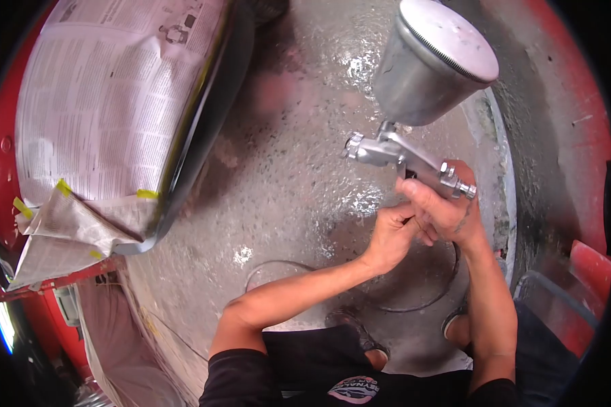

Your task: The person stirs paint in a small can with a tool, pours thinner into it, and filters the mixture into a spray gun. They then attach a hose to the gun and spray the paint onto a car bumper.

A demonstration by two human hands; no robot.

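My right hand [448,207] is wrapped round the handle of a metal spray gun [407,152], with the nozzle pointing left. A large grey paint cup [414,78] with a pale, paint-stained lid sits on top of the gun, tilted to the right. My left hand [390,234] is closed just below, against the fingers of my right hand near the handle's lower end. What its fingertips pinch is hidden. A dark air hose [421,308] curves below my hands.
At left, a red car body [3,176] is masked with newspaper [102,115] and yellow tape [147,194]. A dark glossy edge [200,142] borders the paper. Wet-looking concrete floor [299,169] lies between car and gun. A draped cloth [119,332] hangs lower left; red panels [590,271] stand right.
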